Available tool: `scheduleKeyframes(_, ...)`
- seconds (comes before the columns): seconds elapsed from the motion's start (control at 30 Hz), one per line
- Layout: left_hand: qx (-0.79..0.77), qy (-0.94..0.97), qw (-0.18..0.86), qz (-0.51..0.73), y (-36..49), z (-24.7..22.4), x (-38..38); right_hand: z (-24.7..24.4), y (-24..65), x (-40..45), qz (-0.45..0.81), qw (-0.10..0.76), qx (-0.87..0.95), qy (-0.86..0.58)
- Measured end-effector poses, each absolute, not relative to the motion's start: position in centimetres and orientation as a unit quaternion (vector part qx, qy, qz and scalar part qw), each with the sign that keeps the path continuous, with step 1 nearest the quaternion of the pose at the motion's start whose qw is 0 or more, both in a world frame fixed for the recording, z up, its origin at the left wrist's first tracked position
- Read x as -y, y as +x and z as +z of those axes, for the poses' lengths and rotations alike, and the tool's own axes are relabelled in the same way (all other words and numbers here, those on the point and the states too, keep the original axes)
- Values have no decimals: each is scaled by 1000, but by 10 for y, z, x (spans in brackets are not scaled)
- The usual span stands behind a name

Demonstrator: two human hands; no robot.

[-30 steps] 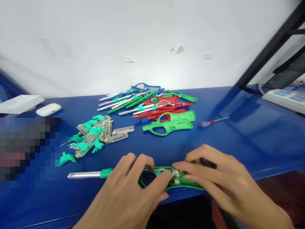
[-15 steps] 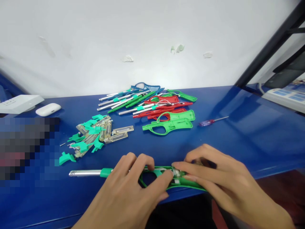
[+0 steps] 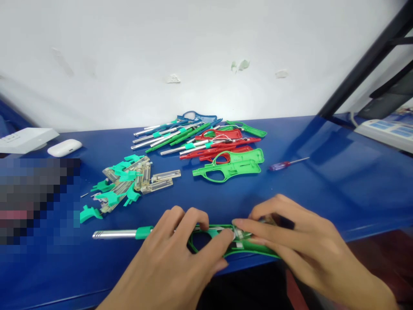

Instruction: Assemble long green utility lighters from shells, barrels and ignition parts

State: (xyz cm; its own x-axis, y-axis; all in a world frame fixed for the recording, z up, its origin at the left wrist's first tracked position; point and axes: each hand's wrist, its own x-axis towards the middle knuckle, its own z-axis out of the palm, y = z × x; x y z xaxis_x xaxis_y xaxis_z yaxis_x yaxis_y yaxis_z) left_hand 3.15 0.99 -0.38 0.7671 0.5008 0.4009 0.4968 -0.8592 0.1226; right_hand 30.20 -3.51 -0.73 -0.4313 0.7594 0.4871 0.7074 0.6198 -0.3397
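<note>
Open green lighter [image 3: 248, 246], flat, crosswise

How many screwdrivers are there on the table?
1: the screwdriver lies beyond the right hand, to the right of the bright green shells. Others could be hidden under the heaped parts.

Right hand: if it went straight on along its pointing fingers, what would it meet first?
Most likely the left hand, whose fingertip lies just ahead over the open green casing; exact depth between the fingers is unclear.
</note>
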Motion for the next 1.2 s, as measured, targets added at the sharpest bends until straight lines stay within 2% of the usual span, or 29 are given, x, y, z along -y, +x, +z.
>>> scheduleKeyframes(1.2, -268, 941, -7, 206, 28, -3, -9, -13, 301, 39, 14, 331, 837, -437)
